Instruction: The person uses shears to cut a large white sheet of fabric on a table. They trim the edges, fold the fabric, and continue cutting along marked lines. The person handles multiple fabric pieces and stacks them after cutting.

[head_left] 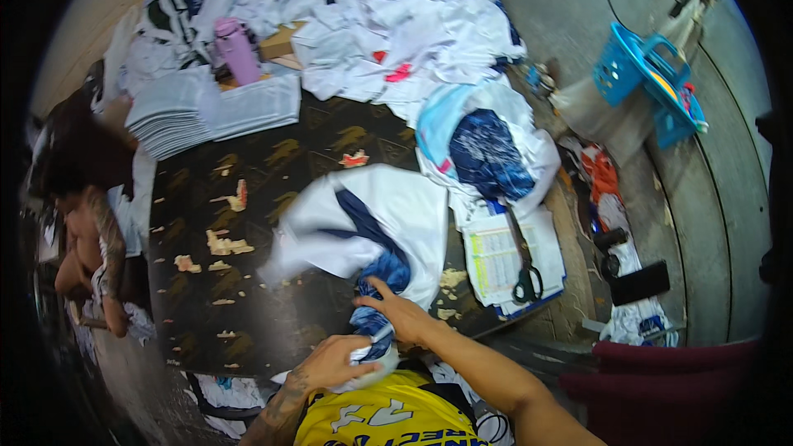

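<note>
Now we have the garment [409, 227] at the surface's [273, 306] near edge, our right hand [399, 314] gripping its blue print, our left hand [330, 361] grasping its end; scissors [525, 260] lie near the right edge.

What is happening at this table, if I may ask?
The person's right hand holds a white and navy cloth at the front of the dark table, and the left hand is on it; one end is blurred. Beyond lie a stack of white pieces and a heap of mostly white cloth; scissors rest on papers at right.
</note>
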{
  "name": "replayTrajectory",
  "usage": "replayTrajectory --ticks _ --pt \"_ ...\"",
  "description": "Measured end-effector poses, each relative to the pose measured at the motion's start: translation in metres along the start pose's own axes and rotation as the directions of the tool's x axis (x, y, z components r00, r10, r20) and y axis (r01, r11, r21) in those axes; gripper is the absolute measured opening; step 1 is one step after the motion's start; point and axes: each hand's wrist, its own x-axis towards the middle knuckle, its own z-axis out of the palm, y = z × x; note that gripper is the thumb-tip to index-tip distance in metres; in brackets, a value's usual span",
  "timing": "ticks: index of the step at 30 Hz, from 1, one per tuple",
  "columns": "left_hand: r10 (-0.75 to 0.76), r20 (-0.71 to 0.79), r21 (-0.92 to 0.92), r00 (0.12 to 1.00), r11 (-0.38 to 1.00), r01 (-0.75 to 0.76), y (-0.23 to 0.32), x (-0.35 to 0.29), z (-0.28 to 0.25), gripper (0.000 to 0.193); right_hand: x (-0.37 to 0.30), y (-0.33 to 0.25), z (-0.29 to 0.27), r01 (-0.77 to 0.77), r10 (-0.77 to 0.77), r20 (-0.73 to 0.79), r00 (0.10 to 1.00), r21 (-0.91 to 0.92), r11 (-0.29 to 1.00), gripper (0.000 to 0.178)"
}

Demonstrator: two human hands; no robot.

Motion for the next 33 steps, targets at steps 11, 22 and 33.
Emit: replayTrajectory --ticks 11,22,33 --pt "0.122 -0.879 0.235 0.46 0.952 0.195 0.01 -0.177 -0.097 0.031 0.12 -0.187 -0.179 0.123 -0.333 -0.813 0.478 -0.313 0.942 0.07" --pt "0.233 -0.875 0.395 0.424 0.85 0.347 -0.004 -0.168 -0.275 0.048 0.051 -0.179 0.086 0.07 0.04 -0.294 0.955 0.356 0.932 0.023" --pt "-0.151 -0.953 0.128 0.263 0.587 0.799 -0.263 -0.195 -0.129 0.072 -0.14 -0.018 0.078 -0.585 0.268 -0.844 0.465 -0.066 0.808 0.055"
